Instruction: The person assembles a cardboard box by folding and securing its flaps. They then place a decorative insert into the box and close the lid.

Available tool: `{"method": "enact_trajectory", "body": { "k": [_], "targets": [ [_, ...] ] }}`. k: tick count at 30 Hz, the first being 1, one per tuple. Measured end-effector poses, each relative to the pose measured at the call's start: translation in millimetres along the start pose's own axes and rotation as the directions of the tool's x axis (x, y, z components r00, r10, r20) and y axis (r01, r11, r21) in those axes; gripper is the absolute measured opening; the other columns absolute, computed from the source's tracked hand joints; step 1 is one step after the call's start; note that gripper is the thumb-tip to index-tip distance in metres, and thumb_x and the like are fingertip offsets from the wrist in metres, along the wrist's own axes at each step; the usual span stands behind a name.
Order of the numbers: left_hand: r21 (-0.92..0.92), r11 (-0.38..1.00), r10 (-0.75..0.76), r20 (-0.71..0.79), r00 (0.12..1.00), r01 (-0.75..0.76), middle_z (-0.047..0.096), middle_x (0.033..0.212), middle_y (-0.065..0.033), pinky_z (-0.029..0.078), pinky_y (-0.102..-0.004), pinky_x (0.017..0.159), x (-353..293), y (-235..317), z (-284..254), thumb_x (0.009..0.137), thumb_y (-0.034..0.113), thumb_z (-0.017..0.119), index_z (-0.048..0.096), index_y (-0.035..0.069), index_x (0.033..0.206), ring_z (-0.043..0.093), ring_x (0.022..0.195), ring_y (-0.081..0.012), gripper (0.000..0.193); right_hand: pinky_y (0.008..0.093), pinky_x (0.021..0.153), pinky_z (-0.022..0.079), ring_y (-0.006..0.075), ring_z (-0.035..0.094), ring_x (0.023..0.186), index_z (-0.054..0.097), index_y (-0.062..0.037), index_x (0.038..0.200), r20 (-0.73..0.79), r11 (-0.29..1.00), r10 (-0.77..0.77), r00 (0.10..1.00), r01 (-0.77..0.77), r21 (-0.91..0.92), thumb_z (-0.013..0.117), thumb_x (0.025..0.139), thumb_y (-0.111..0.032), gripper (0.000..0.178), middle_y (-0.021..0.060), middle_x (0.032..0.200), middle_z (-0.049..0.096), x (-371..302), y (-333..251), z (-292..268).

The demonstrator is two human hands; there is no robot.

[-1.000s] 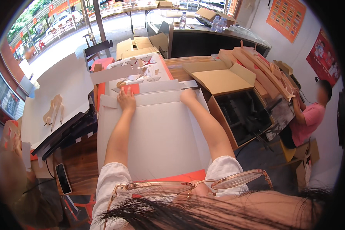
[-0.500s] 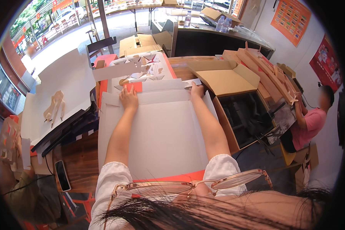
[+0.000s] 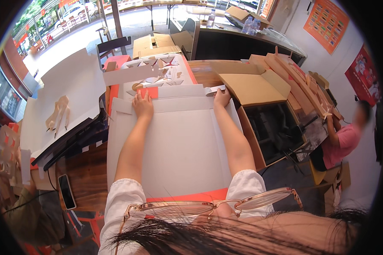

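Observation:
A large flat sheet of white cardboard (image 3: 183,148) with folded edges and a red strip along its near side lies in front of me. My left hand (image 3: 144,104) rests at its far left, fingers spread over a red patch (image 3: 150,92) on the far flap (image 3: 181,92). At the far right corner my right hand (image 3: 222,98) has its fingers closed on a small white cardboard flap (image 3: 212,90). Part of that flap is hidden by the fingers.
Cut-out card sheets (image 3: 157,72) lie beyond. An open brown box (image 3: 253,89) with dark contents stands at right, stacked cardboard pieces (image 3: 285,76) behind it. Left are a large white sheet (image 3: 68,93) and a phone (image 3: 67,192). A person in pink (image 3: 344,138) sits at right.
Both hands stay at the far edge of the cardboard. The view has shifted slightly; my right hand's fingers have moved a little at the corner flap.

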State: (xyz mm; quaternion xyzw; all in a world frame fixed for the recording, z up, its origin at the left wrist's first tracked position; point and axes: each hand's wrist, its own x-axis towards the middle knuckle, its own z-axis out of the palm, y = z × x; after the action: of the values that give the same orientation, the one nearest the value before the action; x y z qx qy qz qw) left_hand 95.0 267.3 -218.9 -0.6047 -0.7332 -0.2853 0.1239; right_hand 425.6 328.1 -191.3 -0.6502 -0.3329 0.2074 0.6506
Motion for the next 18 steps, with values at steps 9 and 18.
{"method": "enact_trajectory", "body": {
  "k": [9, 18],
  "targets": [
    [-0.004, 1.000, -0.010, 0.004, 1.000, 0.010, 0.044, 0.140, -0.0122, 0.029, -0.0446, 0.108, 0, -7, 0, 0.095, 0.032, 0.048, 0.058, 0.017, 0.128, 0.040, 0.130, -0.0293, 0.037, 0.0380, 0.084, 0.048, 0.0286, 0.062, 0.088, 0.069, -0.0041, 0.103, 0.396, 0.566, -0.731, 0.556, 0.818, -0.104, 0.067, 0.082, -0.016, 0.025, 0.0123, 0.098, 0.065, -59, -46, 21],
    [-0.025, 0.998, -0.058, 0.003, 0.998, 0.058, 0.037, 0.144, -0.0171, 0.028, -0.0456, 0.109, -1, -8, 1, 0.093, 0.033, 0.051, 0.048, 0.012, 0.136, 0.038, 0.131, -0.0321, 0.048, 0.0393, 0.099, 0.043, 0.0346, 0.048, 0.118, 0.052, -0.0043, 0.128, 0.614, 0.596, -0.340, 0.712, 0.668, -0.445, 0.073, 0.069, -0.015, 0.063, 0.0146, 0.131, 0.051, -51, -32, 34]
  ]
}}
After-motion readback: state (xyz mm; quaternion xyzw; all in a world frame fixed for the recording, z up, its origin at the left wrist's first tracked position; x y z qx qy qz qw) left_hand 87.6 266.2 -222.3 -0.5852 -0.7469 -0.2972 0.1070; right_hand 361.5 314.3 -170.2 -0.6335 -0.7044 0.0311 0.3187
